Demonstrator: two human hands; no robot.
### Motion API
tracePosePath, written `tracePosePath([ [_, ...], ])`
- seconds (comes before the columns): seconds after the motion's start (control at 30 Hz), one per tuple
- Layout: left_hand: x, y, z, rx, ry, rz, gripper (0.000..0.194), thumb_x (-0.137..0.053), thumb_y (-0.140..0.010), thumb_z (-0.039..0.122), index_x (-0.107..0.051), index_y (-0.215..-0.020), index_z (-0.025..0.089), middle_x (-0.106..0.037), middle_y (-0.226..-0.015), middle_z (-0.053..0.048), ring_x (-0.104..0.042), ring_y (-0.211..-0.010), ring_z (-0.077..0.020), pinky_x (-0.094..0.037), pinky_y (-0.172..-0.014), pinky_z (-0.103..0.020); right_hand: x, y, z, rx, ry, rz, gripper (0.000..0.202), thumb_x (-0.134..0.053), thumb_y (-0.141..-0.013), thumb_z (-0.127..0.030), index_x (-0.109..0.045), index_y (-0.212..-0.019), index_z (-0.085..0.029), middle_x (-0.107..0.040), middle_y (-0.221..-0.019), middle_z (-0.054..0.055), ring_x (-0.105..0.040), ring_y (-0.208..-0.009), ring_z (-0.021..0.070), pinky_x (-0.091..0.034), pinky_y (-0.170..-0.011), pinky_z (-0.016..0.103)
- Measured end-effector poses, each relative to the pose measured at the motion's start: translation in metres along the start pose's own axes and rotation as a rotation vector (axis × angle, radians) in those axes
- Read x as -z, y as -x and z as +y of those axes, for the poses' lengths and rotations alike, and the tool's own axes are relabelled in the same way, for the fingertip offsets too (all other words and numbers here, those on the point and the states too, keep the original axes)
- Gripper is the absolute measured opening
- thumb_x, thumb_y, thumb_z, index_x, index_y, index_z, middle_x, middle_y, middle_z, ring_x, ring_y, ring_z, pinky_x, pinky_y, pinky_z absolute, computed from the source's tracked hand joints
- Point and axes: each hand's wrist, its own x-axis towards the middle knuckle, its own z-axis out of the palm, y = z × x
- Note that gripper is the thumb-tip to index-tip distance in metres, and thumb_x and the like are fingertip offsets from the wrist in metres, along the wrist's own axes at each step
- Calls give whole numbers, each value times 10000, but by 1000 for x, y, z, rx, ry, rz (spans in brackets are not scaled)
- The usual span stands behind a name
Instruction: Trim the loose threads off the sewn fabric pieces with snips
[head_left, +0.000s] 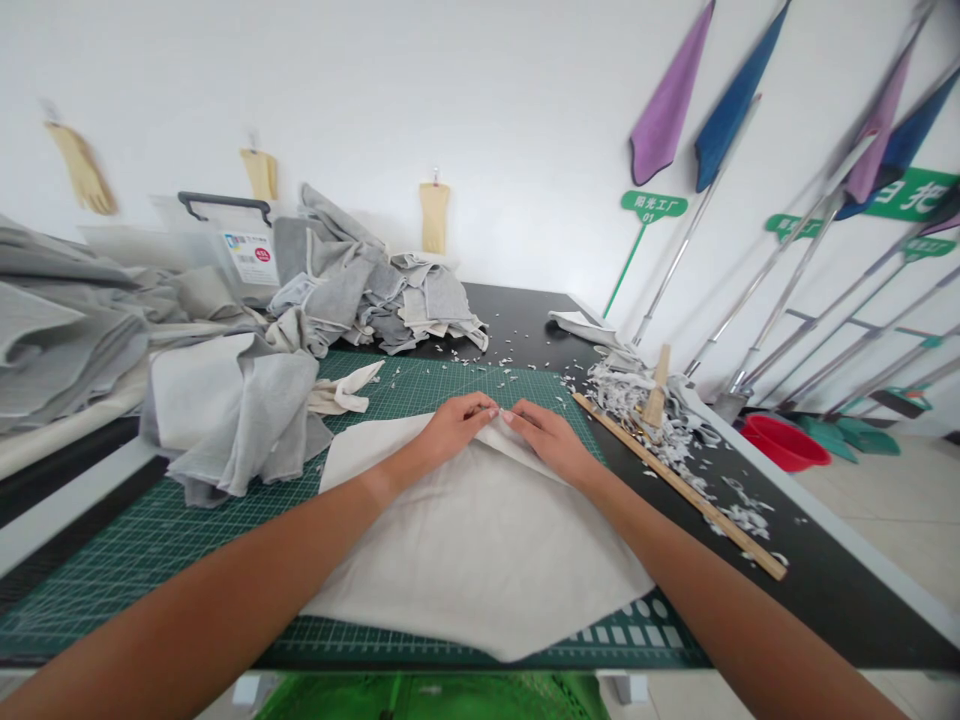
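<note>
A large off-white cloth lies spread on the green cutting mat in front of me, its lower corner near the table's front edge. At its far edge, my left hand pinches the fabric between thumb and fingers. Close beside it on the right, my right hand pinches the same edge, the fingertips of both hands almost touching. The cloth is raised into a small fold between and below the hands.
Grey cloths are heaped at the left and back. Right of the mat lie a wooden strip, a wooden-handled tool and shredded scraps. A green basket is below the front edge, a red basin on the floor.
</note>
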Motion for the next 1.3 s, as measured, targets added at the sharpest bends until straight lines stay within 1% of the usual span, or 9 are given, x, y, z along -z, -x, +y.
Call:
tracePosePath([
  [0.1, 0, 0, 1, 11, -3, 6, 280, -522, -951, 388, -693, -1000, 172, -700, -925, -27, -600, -841, -166, -438, -749, -259, 0, 0, -1, -29, -15, 7, 424, -431, -977, -608, -586, -845, -236, -552, -717, -46, -505, -709, 148, -346, -644, 252],
  [0.27, -1, 1, 1, 9, 6, 20, 282, -517, -952, 390, -695, -990, 175, -678, -853, -11, -579, -788, -155, -416, -703, -251, -1, 0, 0, -63, -18, 20, 434, -431, -971, -621, -551, -821, -232, -497, -680, -52, -484, -683, 144, -314, -610, 252],
  [0.5, 0, 0, -1, 24, 8, 18, 274, -531, -941, 389, -700, -985, 178, -702, -893, -17, -600, -817, -166, -428, -732, -261, -1, 0, 0, -55, -15, -4, 452, -422, -973, -627, -505, -779, -227, -478, -667, -57, -471, -662, 136, -305, -598, 254],
  [0.7, -1, 0, -2, 32, -3, 22, 278, -530, -940, 400, -702, -998, 189, -709, -913, -19, -610, -834, -176, -430, -740, -271, -1, 1, 0, -45, -2, -14, 439, -429, -975, -614, -476, -773, -228, -483, -665, -58, -470, -655, 134, -300, -595, 251],
  [1.03, -1, -1, -5, 34, -2, 11, 276, -532, -938, 390, -705, -969, 177, -703, -881, -18, -603, -807, -168, -423, -729, -266, -2, 2, -2, -37, 32, -13, 435, -408, -985, -599, -446, -762, -228, -487, -664, -55, -468, -648, 134, -296, -593, 250],
  [1.3, -2, -1, -8, 42, 0, 5, 274, -534, -937, 396, -704, -932, 181, -706, -893, -21, -610, -835, -174, -430, -757, -274, -3, 2, -1, -29, 62, -12, 410, -402, -996, -583, -492, -792, -240, -505, -668, -57, -502, -659, 139, -304, -604, 253],
])
